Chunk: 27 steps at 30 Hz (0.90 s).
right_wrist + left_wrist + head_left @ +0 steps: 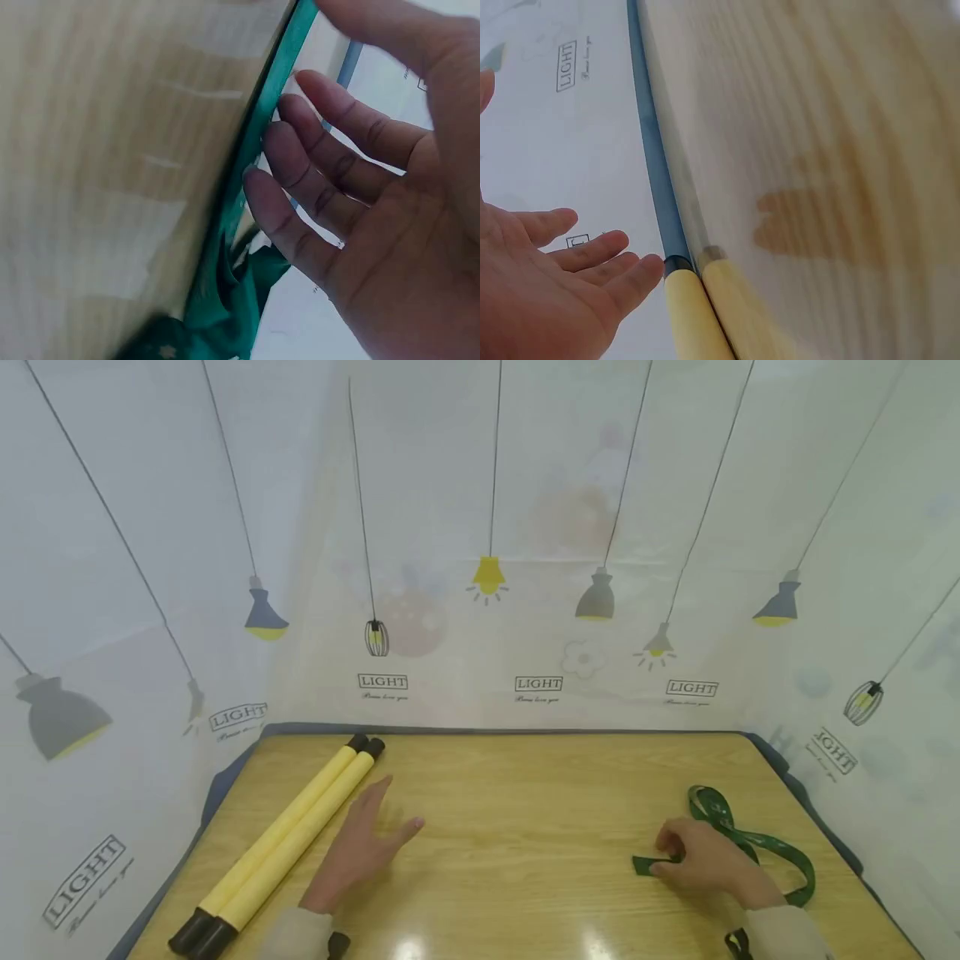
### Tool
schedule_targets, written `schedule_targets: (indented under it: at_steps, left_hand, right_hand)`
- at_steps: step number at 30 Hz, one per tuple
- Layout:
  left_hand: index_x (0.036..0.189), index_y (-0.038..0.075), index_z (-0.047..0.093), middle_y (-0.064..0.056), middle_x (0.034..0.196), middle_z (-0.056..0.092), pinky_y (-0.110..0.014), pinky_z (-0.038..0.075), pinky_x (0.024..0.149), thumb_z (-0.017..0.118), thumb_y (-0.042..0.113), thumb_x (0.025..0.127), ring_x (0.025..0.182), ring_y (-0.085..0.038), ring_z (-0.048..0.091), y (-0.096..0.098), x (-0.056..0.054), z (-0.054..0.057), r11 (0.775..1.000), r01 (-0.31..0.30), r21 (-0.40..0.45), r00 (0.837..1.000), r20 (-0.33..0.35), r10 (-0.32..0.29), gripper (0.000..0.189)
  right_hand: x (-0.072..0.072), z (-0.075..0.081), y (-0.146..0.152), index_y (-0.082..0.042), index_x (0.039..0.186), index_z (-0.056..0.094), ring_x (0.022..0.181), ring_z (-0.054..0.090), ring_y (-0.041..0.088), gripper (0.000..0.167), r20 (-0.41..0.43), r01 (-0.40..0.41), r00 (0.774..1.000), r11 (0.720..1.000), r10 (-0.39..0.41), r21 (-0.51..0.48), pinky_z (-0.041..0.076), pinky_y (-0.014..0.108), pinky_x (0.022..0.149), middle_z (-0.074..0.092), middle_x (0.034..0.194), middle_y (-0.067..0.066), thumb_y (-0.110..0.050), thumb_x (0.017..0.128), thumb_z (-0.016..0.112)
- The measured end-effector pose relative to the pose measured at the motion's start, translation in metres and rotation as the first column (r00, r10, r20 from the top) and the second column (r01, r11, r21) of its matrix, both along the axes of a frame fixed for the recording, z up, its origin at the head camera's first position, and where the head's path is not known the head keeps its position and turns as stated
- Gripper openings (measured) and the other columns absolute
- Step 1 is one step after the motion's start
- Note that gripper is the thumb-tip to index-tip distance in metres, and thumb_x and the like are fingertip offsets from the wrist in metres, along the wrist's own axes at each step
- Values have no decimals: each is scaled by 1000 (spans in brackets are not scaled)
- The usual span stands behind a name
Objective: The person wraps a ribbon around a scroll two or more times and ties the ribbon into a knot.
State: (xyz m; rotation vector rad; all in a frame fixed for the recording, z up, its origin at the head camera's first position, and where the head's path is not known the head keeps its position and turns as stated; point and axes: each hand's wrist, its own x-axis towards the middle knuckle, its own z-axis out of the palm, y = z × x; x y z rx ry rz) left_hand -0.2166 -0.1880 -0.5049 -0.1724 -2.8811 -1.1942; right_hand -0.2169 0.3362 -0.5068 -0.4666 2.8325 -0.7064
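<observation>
Two yellow rods (300, 835) with black ends lie side by side along the left of the table. My left hand (360, 852) hovers just right of them, its fingers spread and holding nothing. In the left wrist view the same hand (562, 292) shows its palm, with the rods (697, 315) beyond the fingertips. A green ribbon (772, 843) with small pale prints lies in loose loops at the right. Over its flat end is my right hand (701, 860), thumb at the ribbon. The right wrist view shows loosely bent fingers (337, 150) right beside the ribbon (259, 135).
The glossy wooden table (517, 827) has a blue-grey edge. White sheets printed with hanging lamps (487, 577) enclose it at the back and both sides.
</observation>
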Motion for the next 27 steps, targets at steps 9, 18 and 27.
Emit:
schedule_targets:
  at_steps: [9,18,27]
  left_hand:
    - [164,20,22,-21,168,23,-73,29,115,63,66,92,152,-50,26,16,12,-1,995,32,91,999,35,-35,95]
    - [163,21,27,-16,166,31,-71,28,117,65,62,93,151,-46,31,26,24,-6,987,60,151,998,7,-62,89]
    - [162,22,31,-12,166,34,-70,28,118,66,62,92,151,-44,32,37,27,-10,980,88,179,996,2,-90,88]
  right_hand:
    - [4,-11,-1,-15,89,67,64,48,0,17,48,-53,997,990,59,-128,42,23,57,60,75,-8,-28,94,75]
    - [11,-8,-11,-21,85,69,71,56,-3,13,-136,-64,989,994,52,-84,50,24,64,65,80,-14,-28,95,74]
    - [16,0,-34,-21,96,67,76,62,-4,8,-219,-22,976,981,-20,-190,53,23,66,70,87,-14,-27,100,67]
